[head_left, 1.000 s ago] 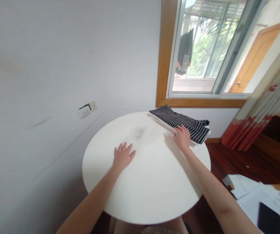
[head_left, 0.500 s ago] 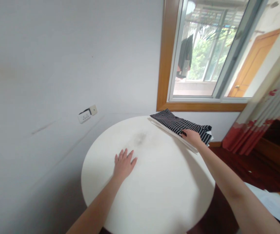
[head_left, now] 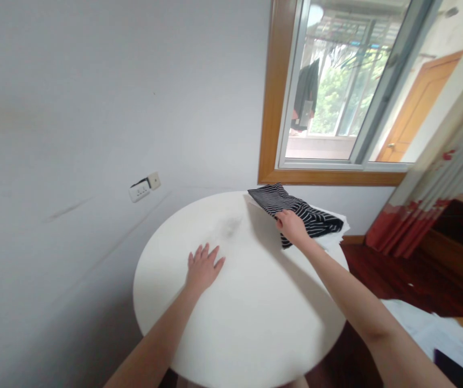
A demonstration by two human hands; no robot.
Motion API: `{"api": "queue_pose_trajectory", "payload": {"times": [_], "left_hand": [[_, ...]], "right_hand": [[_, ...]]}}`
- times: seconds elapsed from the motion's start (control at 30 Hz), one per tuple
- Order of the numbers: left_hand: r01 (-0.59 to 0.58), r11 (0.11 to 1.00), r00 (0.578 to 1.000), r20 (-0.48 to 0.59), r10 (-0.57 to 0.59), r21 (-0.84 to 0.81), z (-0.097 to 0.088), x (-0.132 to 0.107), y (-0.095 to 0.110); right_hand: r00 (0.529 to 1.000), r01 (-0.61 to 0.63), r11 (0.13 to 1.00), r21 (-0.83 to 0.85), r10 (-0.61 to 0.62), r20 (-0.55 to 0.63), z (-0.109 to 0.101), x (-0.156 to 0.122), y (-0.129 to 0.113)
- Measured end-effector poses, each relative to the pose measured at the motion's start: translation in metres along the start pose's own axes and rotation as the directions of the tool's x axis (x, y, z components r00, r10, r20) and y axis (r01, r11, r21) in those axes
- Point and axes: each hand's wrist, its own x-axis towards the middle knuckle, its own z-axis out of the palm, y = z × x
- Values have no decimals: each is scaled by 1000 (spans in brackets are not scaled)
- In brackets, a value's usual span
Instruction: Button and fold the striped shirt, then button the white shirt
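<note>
- So closest up, the round white table (head_left: 251,323) has its near edge curving along the bottom centre of the frame, with a wide stretch of bare top between there and the hands.
- Lower right corner, off past the table's edge: a pile of papers (head_left: 421,326) with a dark flat thing (head_left: 453,369) on top, partly cut off by the frame.
- Left hand (head_left: 204,269) is just left of centre, palm down on the tabletop, fingers spread apart, a good bit of white surface between it and the cloth.
- Right hand (head_left: 292,225), right of centre, has its fingers together, clamped on the near side of the striped cloth (head_left: 308,212).
- That black-and-white cloth sits at the table's far right edge. Long axis runs upper left to lower right, and a narrow bit points down toward the bottom of the frame below the hand.
- Some white sheets (head_left: 339,237) are under it, poking out on its right.
- Far right there's an open-fronted wooden unit (head_left: 453,231), too dark inside to tell what's in it.
- Behind the table, the wall (head_left: 199,108) pretty much meets its far edge, with the window (head_left: 336,108) upper right.
</note>
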Motion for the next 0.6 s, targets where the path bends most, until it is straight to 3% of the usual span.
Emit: {"api": "queue_pose_trajectory", "payload": {"times": [0.07,0.13,0.2,0.23,0.3,0.37,0.4,0.5,0.57,0.6], "left_hand": [[7,1000,1000,10,-7,-6,0,1,0],[8,1000,1000,11,-8,-9,-1,1,0],[1,1000,1000,1,-1,-11,0,2,-1],[-4,1000,1000,-7,4,-15,0,2,-1],[-7,1000,1000,-14,7,-27,1,2,-1],[-4,999,1000,-9,4,-40,1,3,-2],[-2,999,1000,-3,2,-47,1,3,-2],[4,998,1000,-1,-4,-68,1,4,-1],[-7,995,1000,-30,4,-95,0,5,-2],[-18,993,998,-59,11,-118,-1,6,-2]], "right_hand": [[983,149,985,91,-157,97,0,-30,-33],[935,242,949,202,-284,213,1,-62,-55],[867,292,894,340,-398,301,2,-85,-63],[858,281,878,387,-410,309,2,-90,-63],[909,198,895,400,-320,266,3,-87,-54],[977,34,949,313,-97,188,8,-70,-42],[985,-79,967,241,38,170,12,-59,-36],[908,-325,943,72,290,302,26,-27,-27],[858,-351,936,32,308,410,32,-11,-33],[856,-340,940,30,296,423,32,-6,-41]]}}
